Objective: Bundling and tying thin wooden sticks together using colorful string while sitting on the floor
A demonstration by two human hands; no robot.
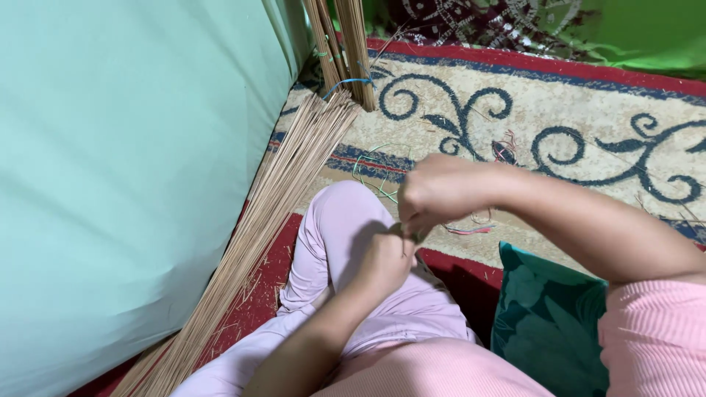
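Note:
My left hand (384, 261) and my right hand (434, 192) meet above my bent knee in pale pink trousers (342, 220). Both pinch a small thin piece (409, 234) between their fingertips; it is mostly hidden and I cannot tell what it is. A long bundle of thin tan sticks (261, 224) lies to the left of my leg, leaning along a pale green mattress (125, 169). Two tied stick bundles (346, 48) stand upright at the top, one bound with a blue string.
A beige carpet (559, 110) with dark blue scrolls and a red border lies ahead. Loose coloured threads (467, 229) and a green thread (371, 176) lie on it. A dark teal cushion (548, 323) sits by my right side. Green cloth (647, 37) is at the top right.

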